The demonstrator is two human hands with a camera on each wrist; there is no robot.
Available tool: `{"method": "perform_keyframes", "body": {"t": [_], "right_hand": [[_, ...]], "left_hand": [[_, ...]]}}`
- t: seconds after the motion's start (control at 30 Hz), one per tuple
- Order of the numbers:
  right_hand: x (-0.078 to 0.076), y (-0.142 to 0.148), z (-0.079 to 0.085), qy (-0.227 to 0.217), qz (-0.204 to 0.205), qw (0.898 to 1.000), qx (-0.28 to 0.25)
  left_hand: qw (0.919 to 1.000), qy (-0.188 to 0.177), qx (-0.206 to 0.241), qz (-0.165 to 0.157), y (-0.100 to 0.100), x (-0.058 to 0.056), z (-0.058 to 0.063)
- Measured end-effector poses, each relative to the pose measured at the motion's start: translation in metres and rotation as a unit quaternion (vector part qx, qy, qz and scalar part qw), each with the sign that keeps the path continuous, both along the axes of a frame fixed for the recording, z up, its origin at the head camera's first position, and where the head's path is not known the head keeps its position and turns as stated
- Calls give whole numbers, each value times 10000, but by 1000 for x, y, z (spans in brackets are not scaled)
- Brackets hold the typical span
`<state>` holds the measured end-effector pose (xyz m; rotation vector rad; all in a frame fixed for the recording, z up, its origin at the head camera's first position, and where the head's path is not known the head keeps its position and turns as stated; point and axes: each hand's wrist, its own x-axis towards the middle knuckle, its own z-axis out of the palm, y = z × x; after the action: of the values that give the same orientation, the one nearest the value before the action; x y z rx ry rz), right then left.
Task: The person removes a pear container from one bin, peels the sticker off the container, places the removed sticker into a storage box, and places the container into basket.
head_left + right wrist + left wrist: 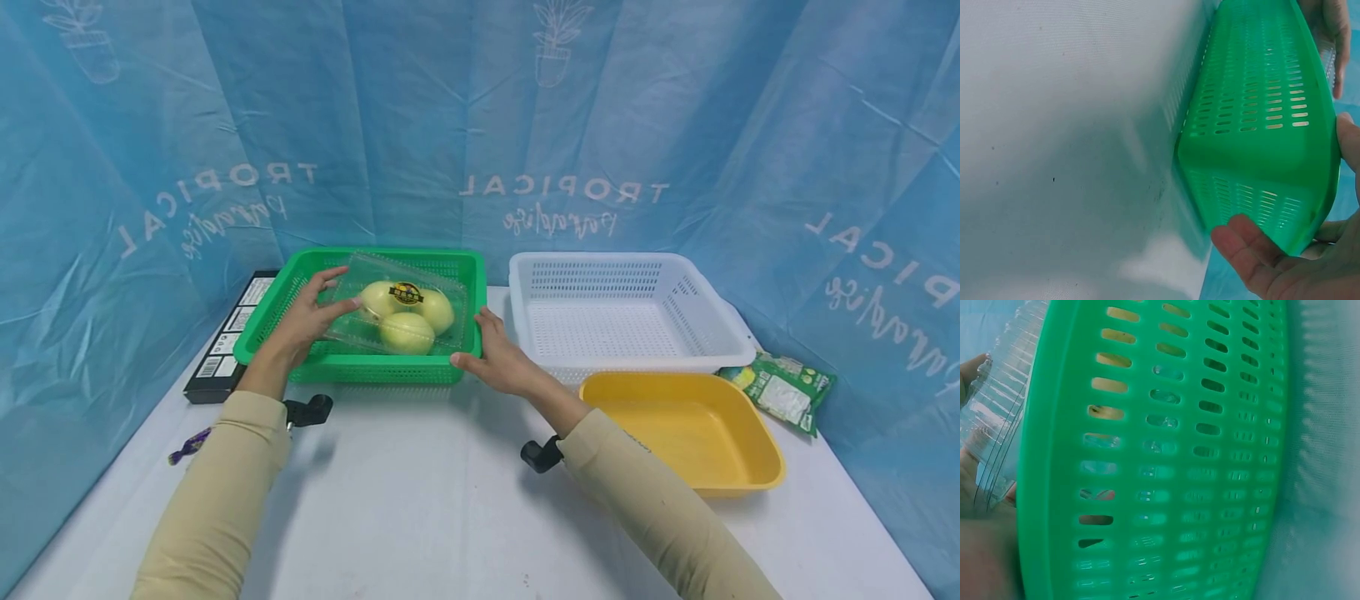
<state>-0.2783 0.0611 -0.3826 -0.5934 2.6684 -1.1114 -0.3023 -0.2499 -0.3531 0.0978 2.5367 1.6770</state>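
Note:
A clear plastic box (401, 312) with three yellow fruits and a round sticker sits tilted in the green basket (375, 367). My left hand (345, 289) grips the box's left edge, thumb on the lid. My right hand (468, 337) straddles the basket's front right corner, with the thumb on the outer wall and the fingers over the rim beside the box. The left wrist view shows the basket's slotted wall (1166, 456) up close and the clear box (1004, 394) behind it. In the right wrist view my thumb (1241, 244) lies against the basket's corner (1260, 125).
A white basket (622, 260) stands to the right of the green one, with a yellow tub (757, 433) in front of it and a green packet (783, 390) beside it. A black box (225, 342) and a purple wrapper (187, 446) lie at the left. Blue sheeting surrounds the white table (420, 500).

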Motion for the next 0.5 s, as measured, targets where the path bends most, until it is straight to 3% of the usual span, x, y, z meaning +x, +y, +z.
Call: {"method": "perform_keyframes", "body": {"t": [0.5], "right_hand": [[0, 0, -1, 4, 13, 10000, 22]], "left_hand": [[9997, 152, -89, 159, 4, 1, -1]]}}
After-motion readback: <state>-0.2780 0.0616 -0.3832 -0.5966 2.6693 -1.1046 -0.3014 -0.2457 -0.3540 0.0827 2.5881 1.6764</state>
